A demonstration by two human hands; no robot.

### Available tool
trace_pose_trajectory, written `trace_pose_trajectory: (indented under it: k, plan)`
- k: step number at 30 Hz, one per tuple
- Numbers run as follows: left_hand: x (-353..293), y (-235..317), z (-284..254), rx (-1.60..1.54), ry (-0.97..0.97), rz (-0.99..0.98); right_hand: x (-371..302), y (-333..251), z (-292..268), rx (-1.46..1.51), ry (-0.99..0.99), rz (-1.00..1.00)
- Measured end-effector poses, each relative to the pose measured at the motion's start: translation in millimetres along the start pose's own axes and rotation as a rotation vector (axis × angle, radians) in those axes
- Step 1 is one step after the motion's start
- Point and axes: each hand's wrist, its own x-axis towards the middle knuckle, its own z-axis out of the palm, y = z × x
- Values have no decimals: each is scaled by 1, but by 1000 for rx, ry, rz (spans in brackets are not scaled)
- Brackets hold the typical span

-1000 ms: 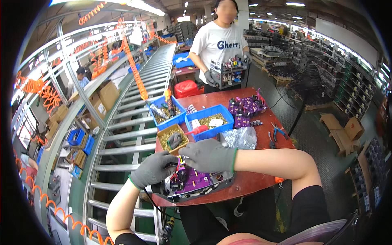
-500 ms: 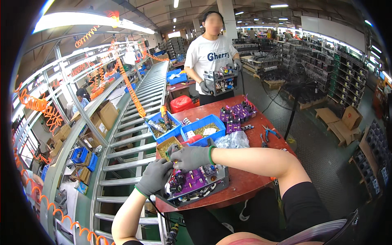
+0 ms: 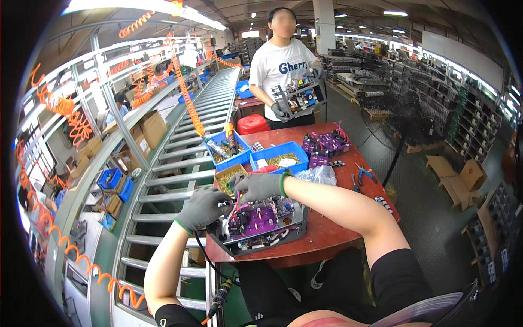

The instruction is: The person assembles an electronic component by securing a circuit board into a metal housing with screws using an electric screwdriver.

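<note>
A metal-framed electronic unit [image 3: 297,229] with a purple circuit board [image 3: 260,220] lies on the red table in front of me. My left hand [image 3: 201,209], in a grey glove, is at its left side, fingers bent together; what they pinch is hidden. Above the unit's far left corner is my right hand [image 3: 260,187], also gloved, with curled fingertips closed around thin red and pink wires [image 3: 237,203]. The fingertips of both hands are close together. A black cable [image 3: 200,249] hangs below my left wrist.
Beyond my hands stand a cardboard box of small brass-coloured parts [image 3: 224,179] and blue bins [image 3: 280,158]. Purple boards [image 3: 326,146], a plastic bag [image 3: 318,175] and pliers [image 3: 366,173] lie rightward. A roller conveyor [image 3: 163,199] runs left. A co-worker [image 3: 283,60] holds another unit across the table.
My hands, overlapping before, have drawn slightly apart, showing the red and pink wires between them. The co-worker's unit is now more tilted. The whole view has shifted a little.
</note>
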Motion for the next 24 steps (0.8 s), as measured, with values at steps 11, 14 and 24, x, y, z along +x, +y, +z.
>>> trace_pose_trajectory:
  k: [11, 14, 24]
  plan:
    - [-2, 10, 6, -45, -82, -36, 9, 0, -5, 4, -117, -127]
    - [-6, 2, 12, -101, -68, -10, 13, -2, 2, 20, -95, -136]
    - [-4, -2, 9, 51, -25, -19, 19, 1, -10, 202, -171, 56]
